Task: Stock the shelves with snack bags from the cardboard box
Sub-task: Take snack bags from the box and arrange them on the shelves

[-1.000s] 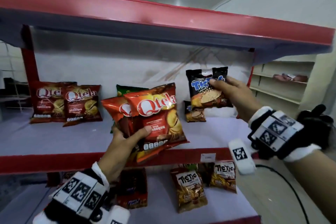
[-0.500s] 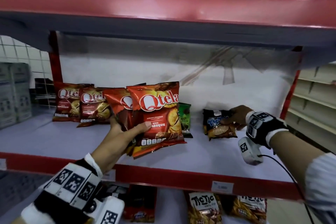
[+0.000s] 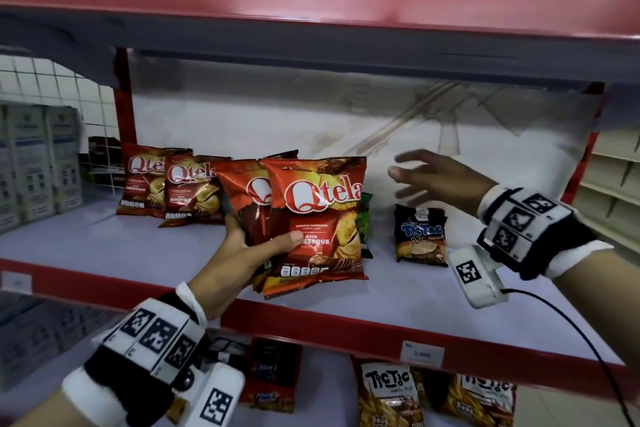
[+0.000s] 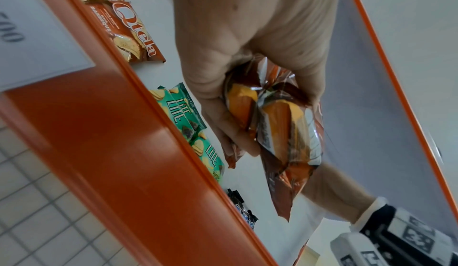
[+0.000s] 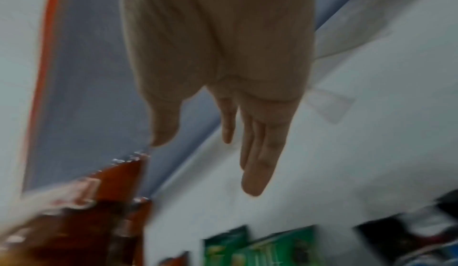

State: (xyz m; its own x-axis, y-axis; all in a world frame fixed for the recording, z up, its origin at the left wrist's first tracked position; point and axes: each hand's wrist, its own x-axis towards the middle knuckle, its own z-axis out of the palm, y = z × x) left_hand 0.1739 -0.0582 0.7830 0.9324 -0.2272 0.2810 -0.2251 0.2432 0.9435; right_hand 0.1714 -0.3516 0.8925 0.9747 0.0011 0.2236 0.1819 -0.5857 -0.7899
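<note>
The left hand holds two shiny red-orange Qtela snack bags upright over the front of the pale-topped, red-edged middle shelf, thumb pressed across the front bag and fingers curled behind; this grip looks the same as half a second ago. The left wrist view shows both bags pinched together between thumb and fingers.

The right hand has changed. Half a second ago it rested low on the small black Tic Tac snack bag at the back of the shelf; now it is lifted clear above that bag, its grip spread, fingers straight and holding nothing, blurred with motion. The black bag stands alone on the shelf, just right of a green snack bag half hidden behind the held ones.

Two more dark red Qtela bags stand further left on the same shelf. No cardboard box is in view.
</note>
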